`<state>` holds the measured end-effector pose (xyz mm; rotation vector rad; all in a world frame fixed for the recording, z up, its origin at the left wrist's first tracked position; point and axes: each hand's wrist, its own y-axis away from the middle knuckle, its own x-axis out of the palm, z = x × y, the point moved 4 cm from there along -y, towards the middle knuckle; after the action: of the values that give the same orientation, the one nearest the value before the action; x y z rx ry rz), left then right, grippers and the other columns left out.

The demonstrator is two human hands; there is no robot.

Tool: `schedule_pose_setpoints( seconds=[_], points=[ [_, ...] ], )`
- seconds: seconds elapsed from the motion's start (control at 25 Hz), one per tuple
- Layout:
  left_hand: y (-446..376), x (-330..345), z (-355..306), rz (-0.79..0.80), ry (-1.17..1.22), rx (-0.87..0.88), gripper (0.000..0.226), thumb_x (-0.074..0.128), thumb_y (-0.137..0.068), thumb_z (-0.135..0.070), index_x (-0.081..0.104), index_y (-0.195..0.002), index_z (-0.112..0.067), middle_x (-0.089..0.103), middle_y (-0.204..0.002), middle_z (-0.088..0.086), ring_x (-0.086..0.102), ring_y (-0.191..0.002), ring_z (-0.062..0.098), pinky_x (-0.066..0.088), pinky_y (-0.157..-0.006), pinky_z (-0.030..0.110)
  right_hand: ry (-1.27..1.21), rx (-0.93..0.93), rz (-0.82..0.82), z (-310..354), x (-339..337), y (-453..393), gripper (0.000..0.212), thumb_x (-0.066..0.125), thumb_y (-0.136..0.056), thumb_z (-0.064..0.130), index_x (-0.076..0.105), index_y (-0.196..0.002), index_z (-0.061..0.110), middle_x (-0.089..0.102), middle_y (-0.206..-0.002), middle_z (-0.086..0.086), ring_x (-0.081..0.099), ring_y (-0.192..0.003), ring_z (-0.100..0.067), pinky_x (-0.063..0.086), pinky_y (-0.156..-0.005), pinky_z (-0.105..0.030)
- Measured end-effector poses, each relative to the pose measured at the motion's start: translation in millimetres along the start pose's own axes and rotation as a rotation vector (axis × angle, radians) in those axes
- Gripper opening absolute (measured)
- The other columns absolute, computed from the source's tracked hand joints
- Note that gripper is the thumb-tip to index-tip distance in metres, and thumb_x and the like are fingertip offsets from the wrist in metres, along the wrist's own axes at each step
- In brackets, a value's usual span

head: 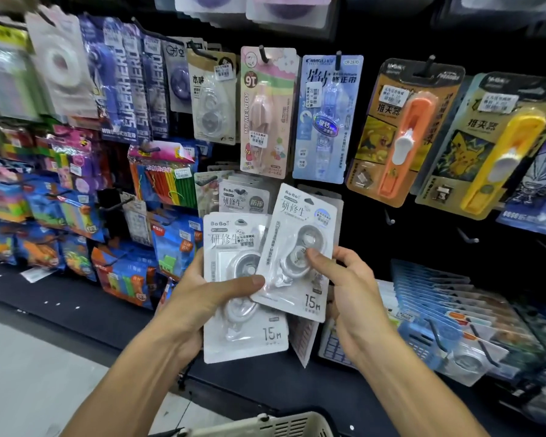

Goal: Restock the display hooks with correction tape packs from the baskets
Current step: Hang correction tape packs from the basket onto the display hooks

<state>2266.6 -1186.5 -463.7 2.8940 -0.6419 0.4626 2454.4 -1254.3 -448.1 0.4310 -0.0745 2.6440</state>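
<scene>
White-grey blister packs fill both of your hands: your left hand [199,298] grips a correction tape pack [243,329] from its left edge, thumb curled across the front over the clear bubble, fingers hidden behind the card. Your right hand [350,288] pinches a second correction tape pack [300,247], thumb tip pressing on the plastic bubble and fingers curled behind the right edge; this pack is tilted and overlaps the upper right corner of the first. Both packs show "15M" near the bottom and sit in front of the black display wall, just below matching packs already hanging [245,197] there. Above those hang a pink My Melody pack [267,115] and a pale blue correction tape pack [327,121], each on its own hook. Further right, an orange clip pusher card [397,134] and a yellow one [483,146] hang tilted. Two bare hooks [390,217] stick out of the wall to the right of your packs. Down at the bottom edge you can see the rim of a cream plastic basket [275,425]; its contents are out of view. On the shelf to the right sits a blue basket [423,339] holding a row of packaged cards standing upright, with more packs lying in front of it.
</scene>
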Motion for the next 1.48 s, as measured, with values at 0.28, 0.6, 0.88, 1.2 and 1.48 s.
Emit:
schedule_pose_setpoints(
  seconds=[0.28, 0.6, 0.88, 1.2, 1.48],
  points=[
    [4, -15, -21, -0.050, 0.059, 0.058, 0.077, 0.091, -0.053, -0.004, 0.066, -0.124, -0.022, 0.077, -0.107, 0.015, 0.077, -0.089, 0.038, 0.061, -0.068, 0.052, 0.411, -0.127, -0.094, 8, -28, -24, 0.037, 0.072, -0.091, 0.038, 0.058, -0.124, 0.028, 0.077, -0.094, 0.005, 0.074, -0.073, -0.011, 0.053, -0.046, -0.028],
    [9, 1, -7, -0.113, 0.030, 0.051, 0.068, 0.090, -0.058, -0.006, 0.065, -0.118, -0.024, 0.080, -0.101, 0.009, 0.078, -0.087, 0.032, 0.063, -0.069, 0.048, 0.608, -0.283, 0.173, -10, 16, 6, 0.053, 0.068, -0.068, 0.073, 0.056, -0.113, 0.047, 0.063, -0.101, 0.023, 0.060, -0.098, 0.000, 0.046, -0.079, -0.017],
    [12, 8, -3, 0.008, 0.113, -0.032, 0.069, 0.088, -0.067, -0.013, 0.063, -0.130, -0.021, 0.077, -0.116, 0.010, 0.076, -0.099, 0.033, 0.064, -0.067, 0.044, -0.016, -0.133, 0.145, -8, 13, 2, 0.053, 0.083, -0.075, 0.021, 0.060, -0.123, 0.021, 0.077, -0.108, -0.006, 0.076, -0.090, -0.019, 0.058, -0.067, -0.024],
    [11, -10, -26, -0.138, 0.122, 0.156, 0.058, 0.080, -0.066, -0.014, 0.065, -0.122, -0.021, 0.079, -0.107, 0.004, 0.078, -0.086, 0.024, 0.061, -0.057, 0.034, 0.460, -0.313, -0.203, 5, -19, 6, 0.025, 0.073, -0.088, 0.040, 0.055, -0.104, 0.048, 0.065, -0.114, 0.011, 0.065, -0.104, -0.018, 0.055, -0.085, -0.047],
    [6, -9, -21, -0.159, 0.082, 0.202, 0.059, 0.087, -0.058, -0.020, 0.067, -0.114, -0.027, 0.080, -0.105, 0.002, 0.078, -0.088, 0.024, 0.062, -0.061, 0.036, 0.712, -0.247, 0.014, -7, -1, 3, 0.055, 0.063, -0.095, 0.044, 0.039, -0.144, 0.044, 0.033, -0.153, 0.023, 0.036, -0.132, 0.012, 0.031, -0.103, -0.015]
  ],
)
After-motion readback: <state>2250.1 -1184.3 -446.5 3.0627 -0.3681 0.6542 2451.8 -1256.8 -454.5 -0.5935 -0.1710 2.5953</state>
